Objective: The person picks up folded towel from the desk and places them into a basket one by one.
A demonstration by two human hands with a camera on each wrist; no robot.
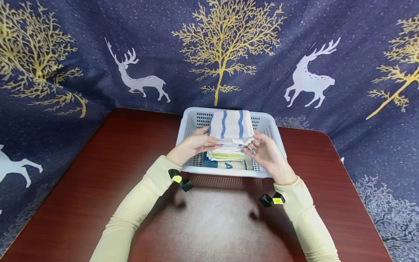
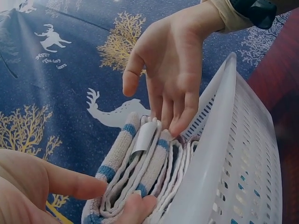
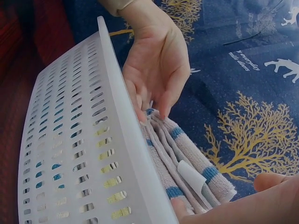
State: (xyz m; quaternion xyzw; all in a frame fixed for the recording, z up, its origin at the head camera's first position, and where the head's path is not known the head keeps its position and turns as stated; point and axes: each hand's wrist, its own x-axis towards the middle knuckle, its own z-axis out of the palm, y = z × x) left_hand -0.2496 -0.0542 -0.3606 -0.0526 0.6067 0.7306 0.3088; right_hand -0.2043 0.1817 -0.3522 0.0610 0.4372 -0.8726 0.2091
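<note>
A white towel with blue stripes (image 1: 232,123) lies folded on top of a stack of folded towels (image 1: 226,156) inside a pale plastic basket (image 1: 229,173). My left hand (image 1: 194,144) pinches the striped towel at its left end, with thumb and fingers around the folded edge. On the other side, my right hand (image 1: 269,154) has its fingers against the stack's right end. In the left wrist view the right hand's thumb stands apart from the cloth. A white tag (image 2: 144,139) sticks out from the striped towel's folds. Lower towels show yellow-green and blue edges.
The basket stands at the back of a reddish-brown table (image 1: 209,218), its slotted near wall (image 3: 70,140) facing me. Right behind hangs a dark blue cloth (image 1: 183,83) printed with white deer and golden trees.
</note>
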